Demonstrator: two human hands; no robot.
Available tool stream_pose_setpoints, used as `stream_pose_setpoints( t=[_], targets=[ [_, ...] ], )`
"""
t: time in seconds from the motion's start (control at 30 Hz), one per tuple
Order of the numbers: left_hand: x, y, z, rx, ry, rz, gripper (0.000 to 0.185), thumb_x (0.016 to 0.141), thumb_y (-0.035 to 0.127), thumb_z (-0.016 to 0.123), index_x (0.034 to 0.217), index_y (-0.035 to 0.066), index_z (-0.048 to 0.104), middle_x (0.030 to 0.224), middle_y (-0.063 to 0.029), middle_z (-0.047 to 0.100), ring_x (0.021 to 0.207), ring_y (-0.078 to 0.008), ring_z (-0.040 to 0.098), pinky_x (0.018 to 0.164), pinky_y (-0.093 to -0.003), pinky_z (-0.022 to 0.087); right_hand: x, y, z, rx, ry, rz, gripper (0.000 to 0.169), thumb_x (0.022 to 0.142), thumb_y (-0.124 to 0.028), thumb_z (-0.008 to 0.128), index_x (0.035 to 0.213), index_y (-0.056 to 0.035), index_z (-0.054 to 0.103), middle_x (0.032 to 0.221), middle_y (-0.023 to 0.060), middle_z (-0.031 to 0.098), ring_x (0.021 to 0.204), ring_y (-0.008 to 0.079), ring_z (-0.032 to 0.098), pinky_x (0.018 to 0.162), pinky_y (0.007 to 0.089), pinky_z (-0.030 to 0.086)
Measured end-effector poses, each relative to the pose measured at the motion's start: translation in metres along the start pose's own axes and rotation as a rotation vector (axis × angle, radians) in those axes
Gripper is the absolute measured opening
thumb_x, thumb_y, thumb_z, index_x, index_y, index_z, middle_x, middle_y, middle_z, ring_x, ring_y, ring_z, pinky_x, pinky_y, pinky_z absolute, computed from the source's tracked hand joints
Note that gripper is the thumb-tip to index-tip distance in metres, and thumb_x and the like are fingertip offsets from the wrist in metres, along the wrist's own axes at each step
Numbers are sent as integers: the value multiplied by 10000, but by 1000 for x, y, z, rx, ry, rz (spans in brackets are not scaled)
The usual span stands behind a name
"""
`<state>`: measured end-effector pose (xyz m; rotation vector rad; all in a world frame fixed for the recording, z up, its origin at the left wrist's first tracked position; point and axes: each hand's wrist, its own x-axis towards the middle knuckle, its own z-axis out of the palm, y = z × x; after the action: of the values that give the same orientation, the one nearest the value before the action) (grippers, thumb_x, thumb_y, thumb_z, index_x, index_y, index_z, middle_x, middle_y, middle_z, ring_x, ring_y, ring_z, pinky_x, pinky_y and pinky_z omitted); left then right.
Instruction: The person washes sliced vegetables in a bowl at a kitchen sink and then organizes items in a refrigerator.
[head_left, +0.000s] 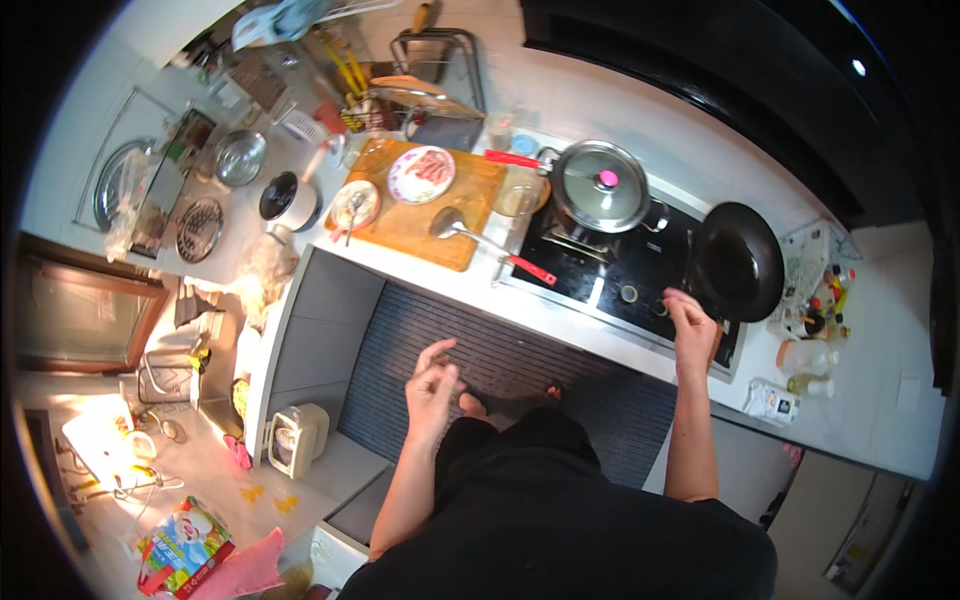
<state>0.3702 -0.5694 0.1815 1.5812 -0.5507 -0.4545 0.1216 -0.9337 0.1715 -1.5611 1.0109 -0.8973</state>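
Observation:
My right hand (688, 319) is at the front of the black glass hob (577, 270), its fingertips by a control knob (660, 307); whether it grips the knob is unclear. Just behind it, a black wok (739, 261) sits on the right burner. On the left burner stands a steel pot with a glass lid (600, 186). My left hand (433, 382) hangs over the dark floor mat, holding nothing, fingers curled and apart. A metal spatula with a red handle (532, 270) reaches from the wooden cutting board (420, 229) to the hob's edge.
The board also bears a plate of raw meat (421, 174) and a bowl with a spoon (355, 204). Left of it stands a white saucepan (289, 201). Bottles (810, 385) and a white packet (772, 402) stand on the right counter. A black range hood (705, 67) overhangs the back.

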Motion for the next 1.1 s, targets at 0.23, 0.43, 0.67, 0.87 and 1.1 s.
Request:
stream_pose_setpoints(
  t=[0.23,0.43,0.67,0.87,1.1],
  targets=[
    [62,30,-101,-440,226,64,273,1096,212,574,1293,30,522,1355,-170,640,1215,-286,554,968,-397,491,-50,-103,209,502,-293,22,259,1102,-96,515,1314,19,609,1068,154,755,898,169,696,786,289,516],
    [93,-17,-242,-622,-194,244,428,1114,253,502,1449,-11,469,1288,-183,648,1251,-301,574,1019,-443,472,-57,-136,313,598,-742,145,210,1122,-126,497,1157,29,634,758,88,646,712,150,634,770,298,522],
    [72,-2,-312,-231,251,218,422,1095,324,543,733,111,501,1031,-37,464,904,-154,395,816,-292,366,-94,-137,462,253,-1057,-115,122,1031,-62,649,976,35,698,777,139,724,709,191,713,751,297,547],
    [41,-8,-376,-794,738,50,365,1170,343,340,893,128,441,634,68,261,533,-85,179,535,-284,201,-136,-133,602,409,-1427,394,470,1165,-332,400,888,-30,629,521,-44,394,441,62,315,500,244,322],
    [-7,-27,-426,-829,1077,208,301,1156,338,364,1293,118,518,745,20,364,576,-77,287,541,-251,230,-196,-160,735,346,-1910,420,406,1157,-328,433,989,-25,643,547,-71,380,492,20,293,505,228,276]
  ],
)
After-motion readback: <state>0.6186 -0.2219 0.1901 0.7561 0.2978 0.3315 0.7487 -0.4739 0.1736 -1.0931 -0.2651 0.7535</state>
